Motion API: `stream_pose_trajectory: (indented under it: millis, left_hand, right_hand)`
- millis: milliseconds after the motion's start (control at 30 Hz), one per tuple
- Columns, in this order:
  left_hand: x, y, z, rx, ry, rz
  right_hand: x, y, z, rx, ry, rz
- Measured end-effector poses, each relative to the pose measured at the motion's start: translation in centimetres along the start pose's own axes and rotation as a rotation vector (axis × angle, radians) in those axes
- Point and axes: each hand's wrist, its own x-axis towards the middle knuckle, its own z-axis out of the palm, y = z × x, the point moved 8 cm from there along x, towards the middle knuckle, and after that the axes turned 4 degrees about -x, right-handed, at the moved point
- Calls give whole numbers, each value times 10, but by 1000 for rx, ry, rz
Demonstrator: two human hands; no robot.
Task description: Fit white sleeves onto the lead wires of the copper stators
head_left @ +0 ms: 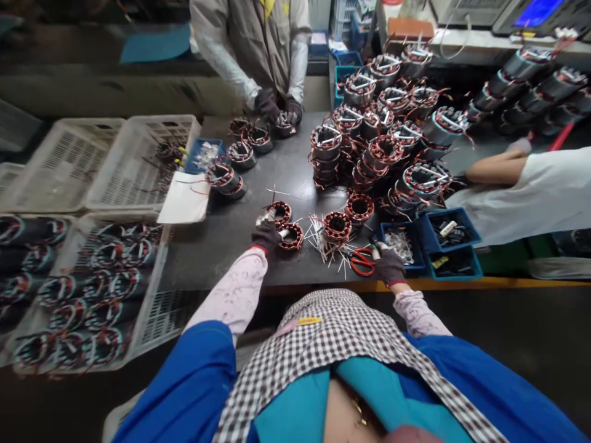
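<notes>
My left hand [266,232], in a dark glove with bare fingertips, is closed on a copper-wound motor stator [292,236]. A second stator [279,212] sits just behind it, against my fingers. My right hand [389,264], gloved the same way, rests at the table's front with its fingers drawn together around something small and dark that I cannot make out. Beside it lie red-handled scissors [362,261]. Between my hands, thin white sticks [329,251] are scattered around and under a stator [337,227]. Another stator [359,207] stands behind that one.
Stacked stators [325,151] crowd the table's right side. Blue bins [452,229] of small parts stand by my right hand. White crates [143,160] and a paper sheet [184,198] are at left. Across the table, a co-worker's gloved hands [277,111] handle a stator; another person's arm [498,167] reaches in.
</notes>
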Motion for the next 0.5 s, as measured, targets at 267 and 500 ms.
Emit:
stream_pose_trajectory:
  millis: [267,500]
  left_hand:
    - [49,-10,55,369,-300,-75]
    - [17,-28,67,316,-366,-219]
  right_hand:
    - [81,-126,-24,-201,164,-294]
    - [126,-151,-5,-387,-104,-219]
